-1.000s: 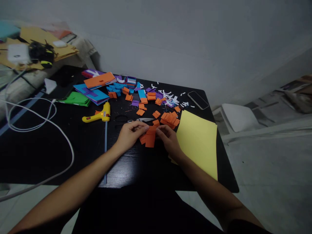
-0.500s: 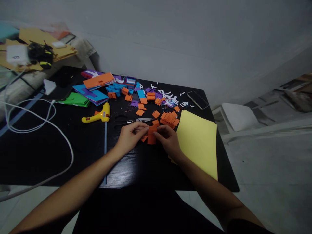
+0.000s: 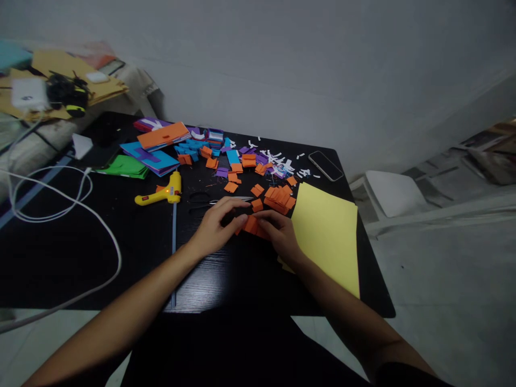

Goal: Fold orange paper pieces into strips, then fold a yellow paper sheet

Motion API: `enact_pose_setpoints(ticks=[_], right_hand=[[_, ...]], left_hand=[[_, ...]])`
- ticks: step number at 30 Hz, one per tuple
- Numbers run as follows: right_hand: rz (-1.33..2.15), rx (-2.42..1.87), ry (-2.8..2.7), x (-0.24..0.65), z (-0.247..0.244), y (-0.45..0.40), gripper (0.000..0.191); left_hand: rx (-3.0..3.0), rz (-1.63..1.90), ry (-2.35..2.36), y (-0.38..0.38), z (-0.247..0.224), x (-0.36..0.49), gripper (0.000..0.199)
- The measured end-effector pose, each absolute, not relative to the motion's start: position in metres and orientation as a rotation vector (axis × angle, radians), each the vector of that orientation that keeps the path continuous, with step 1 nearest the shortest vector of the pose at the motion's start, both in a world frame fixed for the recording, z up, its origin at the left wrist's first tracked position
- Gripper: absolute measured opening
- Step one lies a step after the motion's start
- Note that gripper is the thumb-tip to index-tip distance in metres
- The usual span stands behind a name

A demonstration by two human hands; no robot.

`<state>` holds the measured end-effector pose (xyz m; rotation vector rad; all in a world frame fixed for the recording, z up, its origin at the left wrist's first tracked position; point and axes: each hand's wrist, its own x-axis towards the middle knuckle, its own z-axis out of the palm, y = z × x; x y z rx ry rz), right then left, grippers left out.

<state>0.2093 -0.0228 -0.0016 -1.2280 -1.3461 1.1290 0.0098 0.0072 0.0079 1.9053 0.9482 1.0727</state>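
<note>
An orange paper piece (image 3: 251,226) lies slanted between my two hands, low over the black table. My right hand (image 3: 282,236) has its thumb and fingers closed on the right part of this piece. At the left edge, the thumb tip of my left hand (image 3: 215,228) is at the paper, while its index finger stretches forward, apart from the thumb. Scissors (image 3: 231,200) lie just beyond my left hand, partly covered by it. Ahead of my right hand is a pile of folded orange paper pieces (image 3: 279,199).
A yellow glue gun (image 3: 163,192) lies left with its light on. Yellow paper sheets (image 3: 326,236) lie right, under my forearm. Farther back are white paper scraps (image 3: 282,161), a phone (image 3: 325,165) and coloured paper stacks (image 3: 163,135). A white cable (image 3: 108,231) loops across the left.
The orange paper piece has turned from upright to slanted, its lower end now toward the right. My left index finger has lifted away from its thumb and reached forward.
</note>
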Motion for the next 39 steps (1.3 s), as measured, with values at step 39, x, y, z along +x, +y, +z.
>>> enact_pose_setpoints(ticks=[39], right_hand=[[1.249, -1.111, -1.279, 0.2013, -0.0073, -0.0291, 0.034]], left_hand=[[1.663, 0.981, 0.94, 0.0064, 0.0058, 0.0138, 0.016]])
